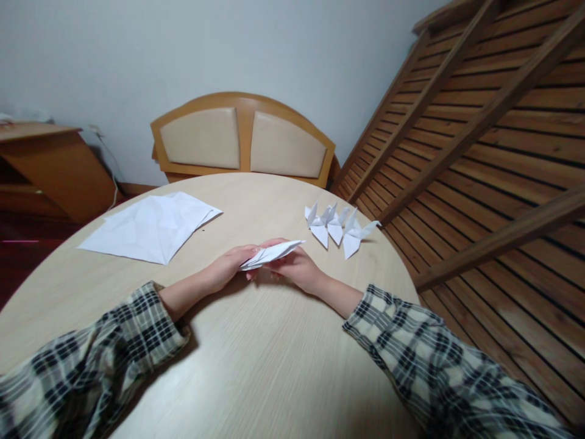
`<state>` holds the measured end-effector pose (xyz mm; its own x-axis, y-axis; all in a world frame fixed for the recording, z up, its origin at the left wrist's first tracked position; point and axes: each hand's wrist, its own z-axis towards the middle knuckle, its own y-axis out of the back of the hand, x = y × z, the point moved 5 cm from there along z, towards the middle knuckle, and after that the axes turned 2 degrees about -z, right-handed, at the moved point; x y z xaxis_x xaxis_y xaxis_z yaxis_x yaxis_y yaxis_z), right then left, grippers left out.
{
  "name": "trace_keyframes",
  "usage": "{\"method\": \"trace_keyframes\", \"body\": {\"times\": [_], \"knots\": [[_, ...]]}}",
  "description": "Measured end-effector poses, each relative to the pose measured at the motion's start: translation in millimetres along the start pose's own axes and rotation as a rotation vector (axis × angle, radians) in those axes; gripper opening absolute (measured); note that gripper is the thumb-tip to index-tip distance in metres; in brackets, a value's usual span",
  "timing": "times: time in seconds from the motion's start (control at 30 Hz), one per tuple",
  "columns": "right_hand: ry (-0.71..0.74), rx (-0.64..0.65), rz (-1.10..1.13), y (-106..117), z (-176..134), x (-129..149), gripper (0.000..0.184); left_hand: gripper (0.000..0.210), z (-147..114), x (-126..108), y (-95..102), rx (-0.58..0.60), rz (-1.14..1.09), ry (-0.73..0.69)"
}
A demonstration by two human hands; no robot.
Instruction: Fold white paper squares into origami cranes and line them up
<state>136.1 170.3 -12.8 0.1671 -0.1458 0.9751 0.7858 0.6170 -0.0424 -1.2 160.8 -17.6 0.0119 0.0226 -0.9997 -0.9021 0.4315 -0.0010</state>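
A folded piece of white paper (274, 253), long and narrow with layered edges and a pointed right end, is held above the table between both hands. My left hand (231, 265) grips its left end, thumb on top. My right hand (295, 267) closes on it from beneath and behind, with some fingers hidden by the paper. Just beyond my right hand stand three white paper cranes (351, 235) in a close row, wings raised.
On the left of the round wooden table (256, 366) lie flat sheets of creased white paper (150, 225). A padded headboard (242, 140) is behind the table. Slatted wooden boards (493, 146) lean along the right side. A wooden desk (41, 164) stands at the far left.
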Motion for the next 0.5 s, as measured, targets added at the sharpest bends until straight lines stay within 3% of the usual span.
{"method": "trace_keyframes", "body": {"times": [0.07, 0.2, 0.37, 0.5], "knots": [[0.037, -0.039, -0.065, 3.0, 1.7, 0.4, 0.025, 0.031, -0.5, 0.5, -2.7, 0.055, 0.061, -0.001], [-0.014, -0.113, -0.131, 7.6, 4.1, -1.0, 0.028, 0.033, -0.2, 2.8, -8.3, 0.117, 0.101, 0.013], [-0.013, -0.185, -0.148, 10.9, 3.7, 1.5, 0.030, 0.045, 2.9, 2.0, 2.0, -0.089, 0.069, -0.078], [-0.014, -0.202, -0.115, 13.3, 4.2, -0.7, 0.030, 0.055, 3.1, 6.4, 3.7, -0.098, 0.029, -0.048]]}}
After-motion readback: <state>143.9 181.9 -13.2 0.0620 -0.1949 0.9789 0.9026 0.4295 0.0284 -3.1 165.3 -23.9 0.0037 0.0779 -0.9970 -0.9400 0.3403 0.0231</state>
